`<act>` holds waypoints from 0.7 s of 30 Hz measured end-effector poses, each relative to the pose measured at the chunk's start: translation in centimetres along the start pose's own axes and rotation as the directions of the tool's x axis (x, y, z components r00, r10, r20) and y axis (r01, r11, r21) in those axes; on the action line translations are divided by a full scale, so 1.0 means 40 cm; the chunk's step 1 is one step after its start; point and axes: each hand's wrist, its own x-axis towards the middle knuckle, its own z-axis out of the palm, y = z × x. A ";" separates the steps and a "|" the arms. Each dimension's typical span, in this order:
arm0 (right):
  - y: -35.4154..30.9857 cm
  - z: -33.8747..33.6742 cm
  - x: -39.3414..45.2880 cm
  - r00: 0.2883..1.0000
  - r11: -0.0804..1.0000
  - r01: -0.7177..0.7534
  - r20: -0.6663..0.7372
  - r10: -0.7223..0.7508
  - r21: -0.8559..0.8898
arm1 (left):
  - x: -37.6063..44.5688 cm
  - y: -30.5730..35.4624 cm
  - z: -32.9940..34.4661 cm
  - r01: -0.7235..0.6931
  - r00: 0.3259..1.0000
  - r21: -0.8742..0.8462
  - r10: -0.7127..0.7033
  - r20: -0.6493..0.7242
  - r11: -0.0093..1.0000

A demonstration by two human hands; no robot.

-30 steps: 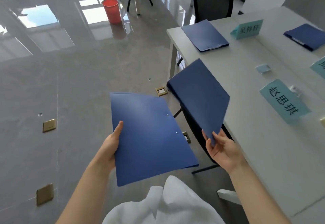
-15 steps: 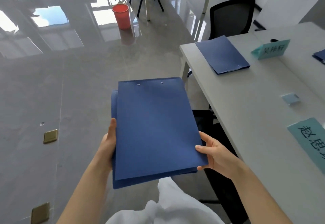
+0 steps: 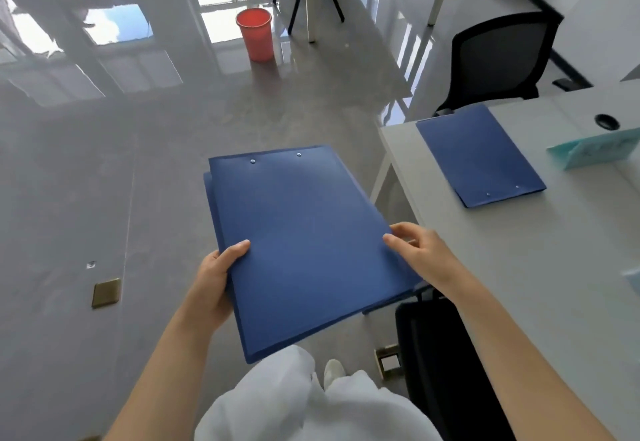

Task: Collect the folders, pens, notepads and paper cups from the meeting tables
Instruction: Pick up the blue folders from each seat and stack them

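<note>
Blue folders (image 3: 311,243); red bin (image 3: 254,34); grey floor (image 3: 104,181).

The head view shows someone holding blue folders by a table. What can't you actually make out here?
- How many folders make up the held stack: the top cover hides the rest.
- The teal name card: its writing is blurred.
- Left hand fingers: under the stack.
- The table: cut off by the right edge.

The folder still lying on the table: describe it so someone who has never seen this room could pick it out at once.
Start at the grey meeting table on the right and go to its far corner, in front of the black office chair. The blue folder lies flat there, beside a teal name card. Unlike the stacked blue folders held over the floor in both hands, it rests alone, untouched, on the tabletop.
</note>
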 end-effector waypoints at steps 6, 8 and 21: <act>-0.080 0.060 0.235 0.964 0.960 -0.256 0.100 0.246 0.115 | 0.227 0.141 0.011 0.041 0.991 0.065 -0.049 0.127 0.997; -0.104 0.075 0.300 0.951 0.933 -0.310 0.081 0.300 0.185 | 0.300 0.198 0.018 0.051 0.980 0.101 -0.070 0.189 0.994; -0.262 0.036 0.655 0.863 0.914 -0.135 -0.409 0.298 0.382 | 0.755 0.557 0.215 0.194 0.933 0.298 -0.269 0.239 0.935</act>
